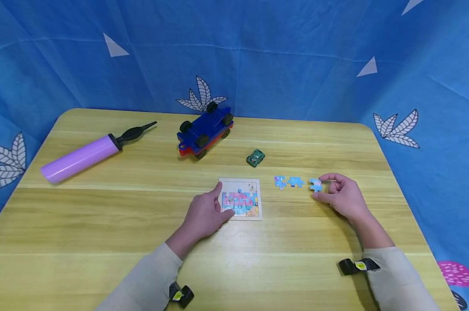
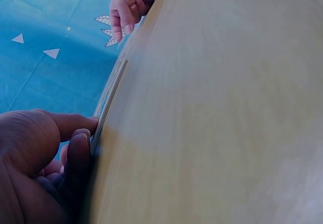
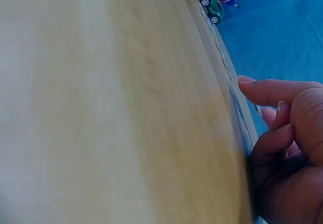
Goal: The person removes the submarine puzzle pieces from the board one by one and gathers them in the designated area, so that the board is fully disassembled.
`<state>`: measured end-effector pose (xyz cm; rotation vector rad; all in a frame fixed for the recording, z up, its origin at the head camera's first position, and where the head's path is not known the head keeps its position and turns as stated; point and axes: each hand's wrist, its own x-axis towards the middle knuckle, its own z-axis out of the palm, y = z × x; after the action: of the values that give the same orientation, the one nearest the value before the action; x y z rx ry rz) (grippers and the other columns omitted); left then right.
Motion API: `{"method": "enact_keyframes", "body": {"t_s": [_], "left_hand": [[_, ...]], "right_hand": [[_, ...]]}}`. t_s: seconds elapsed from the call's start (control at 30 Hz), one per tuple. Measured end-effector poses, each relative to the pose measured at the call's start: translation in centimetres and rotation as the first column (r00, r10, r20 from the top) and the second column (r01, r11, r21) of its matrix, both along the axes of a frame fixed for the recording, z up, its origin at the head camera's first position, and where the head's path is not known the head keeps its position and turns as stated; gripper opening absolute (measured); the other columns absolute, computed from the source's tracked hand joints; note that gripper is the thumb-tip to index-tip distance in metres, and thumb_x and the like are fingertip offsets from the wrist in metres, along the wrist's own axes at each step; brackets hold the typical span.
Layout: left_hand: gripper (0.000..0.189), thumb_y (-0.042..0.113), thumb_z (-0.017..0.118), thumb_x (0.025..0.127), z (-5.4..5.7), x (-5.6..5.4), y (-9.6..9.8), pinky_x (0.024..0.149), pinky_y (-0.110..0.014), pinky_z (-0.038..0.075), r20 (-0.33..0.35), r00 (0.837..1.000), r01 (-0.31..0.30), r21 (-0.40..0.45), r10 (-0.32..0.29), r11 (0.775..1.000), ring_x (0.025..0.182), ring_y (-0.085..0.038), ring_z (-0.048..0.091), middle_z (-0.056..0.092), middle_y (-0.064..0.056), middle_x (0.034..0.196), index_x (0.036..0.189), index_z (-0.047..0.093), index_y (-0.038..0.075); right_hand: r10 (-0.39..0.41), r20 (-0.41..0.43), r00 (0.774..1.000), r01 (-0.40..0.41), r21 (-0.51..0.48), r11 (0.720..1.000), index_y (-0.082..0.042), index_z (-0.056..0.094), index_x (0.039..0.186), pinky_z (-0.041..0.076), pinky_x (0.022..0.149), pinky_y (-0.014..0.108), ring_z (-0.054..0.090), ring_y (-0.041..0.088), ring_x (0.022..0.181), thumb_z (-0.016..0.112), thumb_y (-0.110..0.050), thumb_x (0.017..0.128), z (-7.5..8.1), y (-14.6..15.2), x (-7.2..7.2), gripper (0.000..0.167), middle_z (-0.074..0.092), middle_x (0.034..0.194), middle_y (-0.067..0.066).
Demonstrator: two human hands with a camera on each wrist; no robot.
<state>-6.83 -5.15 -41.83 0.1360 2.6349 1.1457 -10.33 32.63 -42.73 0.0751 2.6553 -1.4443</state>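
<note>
Pale sleeves [image 1: 142, 283] lie nearest in the head view; left grip [image 1: 205, 211] holds the puzzle board [image 1: 247, 184], right grip [image 1: 345, 196] pinches a puzzle piece [image 1: 316, 185] (two loose pieces [image 1: 295, 182] just left of it). Left wrist: board edge-on at fingertips. Right wrist: green car [image 3: 211, 7] beyond the grip.

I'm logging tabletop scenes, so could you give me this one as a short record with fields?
left hand: holds the left side of the puzzle board
right hand: pinches a loose puzzle piece
other loose pieces: two, between board and right hand
farther back: green toy car, overturned blue toy vehicle
at left: purple pump
surface: wooden table
</note>
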Motion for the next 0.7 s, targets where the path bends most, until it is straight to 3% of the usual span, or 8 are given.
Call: {"method": "enact_keyframes", "body": {"t_s": [0.27,0.7], "left_hand": [[0.088,0.03,0.082,0.084,-0.1,-0.1,0.0,0.052,-0.031,0.034,0.004,1.0,0.001,-0.003,-0.001,1.0,0.052,-0.015,0.045,0.051,0.001,0.062,0.152,0.036,-0.002],[0.088,0.03,0.082,0.084,-0.1,0.0,0.0,0.051,-0.031,0.034,0.011,1.0,-0.003,0.008,0.003,1.0,0.052,-0.015,0.046,0.052,0.002,0.062,0.152,0.036,-0.001]], "right_hand": [[0.022,0.039,0.999,-0.024,0.039,0.999,0.0,0.06,0.121,0.034,0.05,0.032,0.031,0.011,0.048,0.087,-0.018,0.08,0.4,-0.4,-0.9,0.052,0.032,0.06,-0.004],[0.024,0.139,0.99,-0.02,-0.03,0.999,0.003,0.058,0.122,0.031,0.046,0.028,0.031,0.011,0.048,0.085,-0.012,0.081,0.6,-0.5,-1.4,0.052,0.029,0.06,-0.004]]}}
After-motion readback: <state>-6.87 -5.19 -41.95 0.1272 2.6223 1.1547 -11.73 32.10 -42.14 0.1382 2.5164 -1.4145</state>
